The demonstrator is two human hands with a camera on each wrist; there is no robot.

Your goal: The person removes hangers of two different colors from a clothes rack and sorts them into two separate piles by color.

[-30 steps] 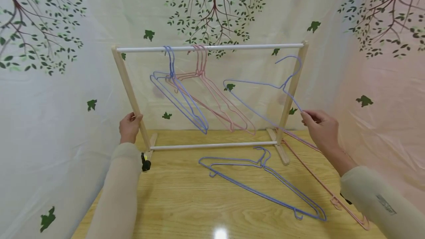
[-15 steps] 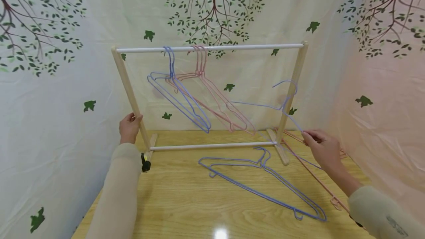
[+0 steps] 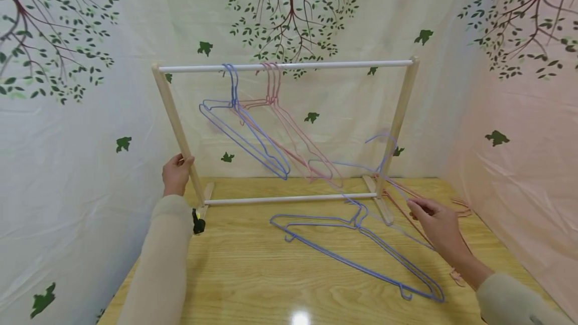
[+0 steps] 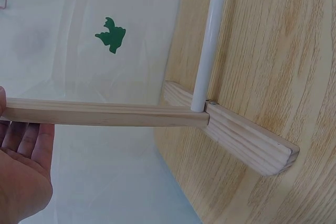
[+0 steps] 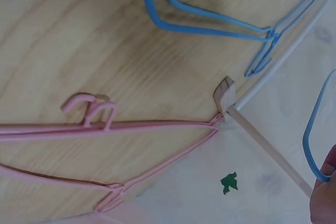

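Note:
My left hand (image 3: 176, 174) grips the left wooden post (image 3: 173, 114) of a clothes rack; in the left wrist view, fingers lie under that post (image 4: 115, 115) and the thumb over it. With thumb and fingertips, my right hand (image 3: 440, 229) pinches one sloping arm of a blue hanger (image 3: 378, 170). Its hook points up in front of the right post, and its lower bar passes behind the hand. Part of this held hanger (image 5: 306, 140) also shows in the right wrist view. Two blue hangers (image 3: 235, 87) and several pink hangers (image 3: 271, 84) hang from the white top rail (image 3: 334, 65).
Two more blue hangers (image 3: 334, 255) lie stacked on the wooden table (image 3: 244, 285) before the rack. Pink hangers (image 5: 157, 127) lie at the right, beside the rack's right foot (image 3: 384, 209). Leaf-printed sheets (image 3: 519, 174) enclose the back and sides.
My right hand has come down with the blue hanger, its hook sinking from near the top rail to about mid-post. The hanging blue hangers have swung slightly. My left hand stays put.

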